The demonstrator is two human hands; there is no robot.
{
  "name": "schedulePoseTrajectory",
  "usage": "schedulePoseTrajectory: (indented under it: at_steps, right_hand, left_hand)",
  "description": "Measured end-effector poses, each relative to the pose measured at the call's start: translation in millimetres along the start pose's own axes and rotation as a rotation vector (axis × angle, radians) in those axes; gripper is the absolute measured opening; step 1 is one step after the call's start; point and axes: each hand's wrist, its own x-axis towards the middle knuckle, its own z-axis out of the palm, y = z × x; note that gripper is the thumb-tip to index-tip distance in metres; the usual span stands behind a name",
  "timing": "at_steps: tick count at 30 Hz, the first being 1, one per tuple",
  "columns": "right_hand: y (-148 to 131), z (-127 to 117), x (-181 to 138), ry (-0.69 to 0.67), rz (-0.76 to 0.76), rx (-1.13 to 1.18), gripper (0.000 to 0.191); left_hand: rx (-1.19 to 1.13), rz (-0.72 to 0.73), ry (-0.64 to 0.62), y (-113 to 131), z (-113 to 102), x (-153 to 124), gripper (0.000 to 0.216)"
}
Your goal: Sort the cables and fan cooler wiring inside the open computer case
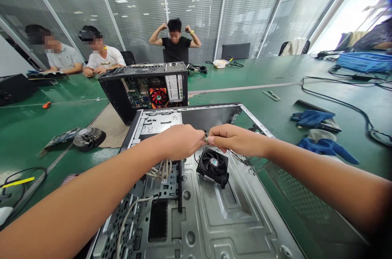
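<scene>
My left hand point(180, 141) and my right hand point(234, 138) meet above an opened computer case point(214, 218) that lies flat. Both are closed, fingertips pinching a thin cable point(205, 138) between them; its end is mostly covered by my fingers. Just below is a black cooling fan point(213, 165) with a round label at its hub. Thin wires run from the fan up toward my hands. Whether the fan rests on the metal panel or hangs over it, I cannot tell. A bundle of pale cables point(161, 170) lies in the case under my left wrist.
Behind stands another opened computer tower point(118, 91) with a red-black fan point(158, 96). Blue gloves point(315, 119) and black cables point(339, 97) lie right, near a blue basket point(364, 62). A round cooler point(88, 138) sits left. Several people sit across the green table point(245, 83).
</scene>
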Motion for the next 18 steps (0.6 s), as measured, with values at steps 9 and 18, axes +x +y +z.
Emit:
schedulePoseTrajectory:
  at_steps: [9,18]
  right_hand:
    - [0.0,-2.4,-0.2,-0.037,-0.002,0.057,0.038]
    - [-0.8,-1.0,-1.4,-0.027,0.019,0.043,0.028]
  left_hand:
    - [-0.023,0.021,-0.01,1.4,-0.5,0.4,0.04]
    - [0.013,0.003,-0.001,-0.1,0.0,1.0,0.037]
